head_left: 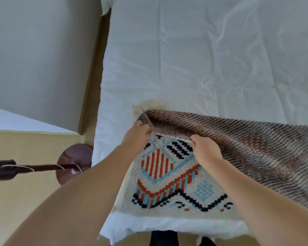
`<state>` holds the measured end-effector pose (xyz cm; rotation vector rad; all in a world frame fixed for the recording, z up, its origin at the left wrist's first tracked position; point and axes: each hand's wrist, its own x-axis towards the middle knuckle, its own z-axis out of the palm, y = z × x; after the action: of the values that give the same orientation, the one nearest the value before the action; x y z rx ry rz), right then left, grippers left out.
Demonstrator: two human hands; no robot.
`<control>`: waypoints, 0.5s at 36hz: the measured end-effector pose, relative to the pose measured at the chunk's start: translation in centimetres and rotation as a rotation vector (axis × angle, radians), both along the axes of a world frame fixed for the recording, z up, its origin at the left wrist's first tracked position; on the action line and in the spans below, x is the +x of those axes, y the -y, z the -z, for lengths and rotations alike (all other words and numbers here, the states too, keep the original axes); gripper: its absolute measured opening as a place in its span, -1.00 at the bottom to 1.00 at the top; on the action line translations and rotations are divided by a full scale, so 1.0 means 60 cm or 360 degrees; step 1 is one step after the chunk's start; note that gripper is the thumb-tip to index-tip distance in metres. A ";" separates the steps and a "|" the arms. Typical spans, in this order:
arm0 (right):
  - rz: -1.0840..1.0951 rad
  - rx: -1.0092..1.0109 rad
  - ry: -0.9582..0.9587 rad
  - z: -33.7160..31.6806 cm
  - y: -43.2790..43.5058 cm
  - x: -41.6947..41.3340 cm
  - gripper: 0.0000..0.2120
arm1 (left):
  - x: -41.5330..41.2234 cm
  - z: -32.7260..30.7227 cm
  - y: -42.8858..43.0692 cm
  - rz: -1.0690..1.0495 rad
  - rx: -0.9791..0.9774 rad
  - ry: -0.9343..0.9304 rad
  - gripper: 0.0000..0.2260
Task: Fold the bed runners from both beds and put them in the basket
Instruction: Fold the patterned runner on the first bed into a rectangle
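A woven bed runner point(169, 185) lies across the foot of a white bed point(194, 59). Its face is cream with orange, light blue and black patterns. Its brownish striped underside point(256, 150) is turned up and folded over toward the right. My left hand point(138, 136) grips the runner's near-left corner beside a cream tassel point(152, 105). My right hand point(205, 149) pinches the folded edge a little to the right. No basket is in view.
A dark brown floor lamp base point(73, 163) with a thin pole and cord stands on the tan floor point(28, 192) left of the bed. A second white bed's corner point(12, 119) shows at the far left, below a grey wall.
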<state>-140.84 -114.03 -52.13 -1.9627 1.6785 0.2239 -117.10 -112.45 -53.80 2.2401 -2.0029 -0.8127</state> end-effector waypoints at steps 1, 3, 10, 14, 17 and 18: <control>0.0013 0.0011 0.0030 0.000 -0.008 -0.002 -0.80 | 0.000 0.000 -0.022 -0.0067 0.0001 0.0000 -0.80; 0.0000 0.0022 0.0083 0.000 -0.026 -0.007 -0.82 | -0.004 -0.003 -0.066 -0.0253 0.0019 -0.0015 -0.81; -0.0457 0.0018 -0.0116 -0.018 -0.107 -0.029 -0.84 | -0.041 -0.005 -0.214 -0.0631 0.0031 0.0020 -0.77; -0.0661 0.0023 -0.0197 -0.018 -0.157 -0.041 -0.86 | -0.062 0.004 -0.287 -0.0678 0.0056 0.0067 -0.75; -0.0714 0.0047 -0.0205 -0.012 -0.196 -0.049 -0.83 | -0.071 0.017 -0.328 -0.0685 0.0128 0.0021 -0.75; -0.0732 0.0062 -0.0221 -0.009 -0.211 -0.051 -0.79 | -0.072 0.023 -0.339 -0.0663 0.0144 0.0050 -0.78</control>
<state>-143.88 -101.38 -51.59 -2.3248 1.2652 0.5675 -121.43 -92.09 -55.20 2.5994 -1.4480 -0.8338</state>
